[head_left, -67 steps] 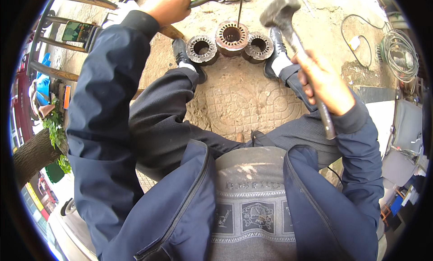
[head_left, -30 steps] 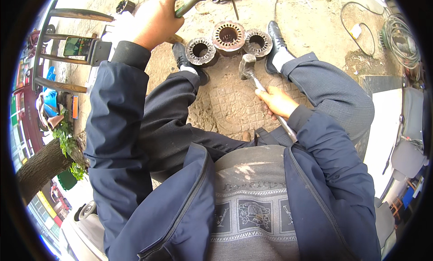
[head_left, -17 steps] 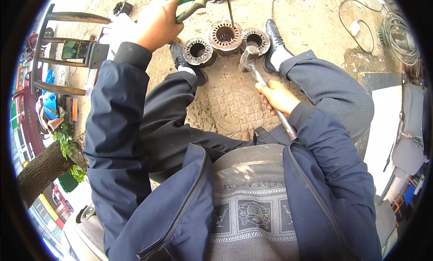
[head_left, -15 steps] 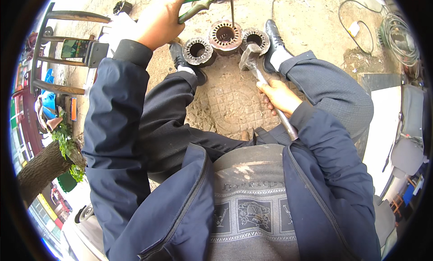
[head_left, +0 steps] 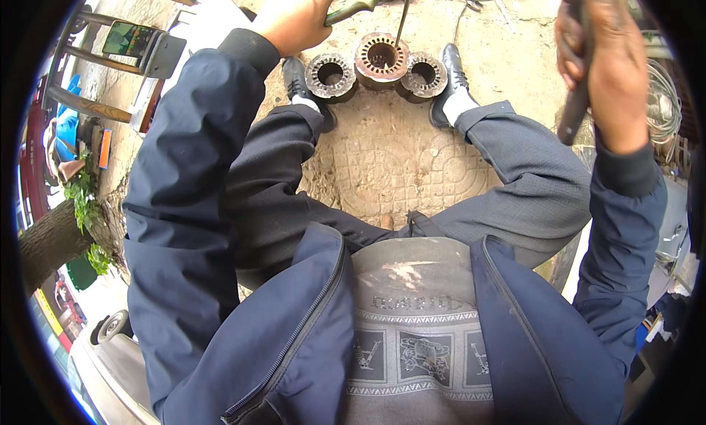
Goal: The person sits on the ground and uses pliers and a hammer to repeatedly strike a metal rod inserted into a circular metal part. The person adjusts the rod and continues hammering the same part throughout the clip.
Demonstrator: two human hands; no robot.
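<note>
My left hand (head_left: 300,17) is closed round the green-handled pliers (head_left: 351,12) at the top of the view. The pliers' jaws grip a thin dark metal rod (head_left: 403,22). It stands nearly upright, its lower end at the slotted rim of the middle stator core (head_left: 379,75). That core is rusty brown, ring-shaped and taller than its neighbours. Two greyer stator cores, the left one (head_left: 332,92) and the right one (head_left: 422,91), stand close against it. My right hand (head_left: 616,65) is raised at the upper right, wrapped round the hammer's handle (head_left: 575,107); the hammer's head is out of view.
My shoes, left (head_left: 296,79) and right (head_left: 454,76), flank the cores on the paved ground (head_left: 397,160). A wooden-runged rack (head_left: 92,109) with a phone (head_left: 129,39) stands at the left. Coiled cable (head_left: 662,105) lies at the right; a tree trunk (head_left: 44,241) is at the far left.
My right hand has swung the hammer up and to the right, away from the cores. The left hand, pliers and rod appear slightly further right, as do the cores, since the view has shifted.
</note>
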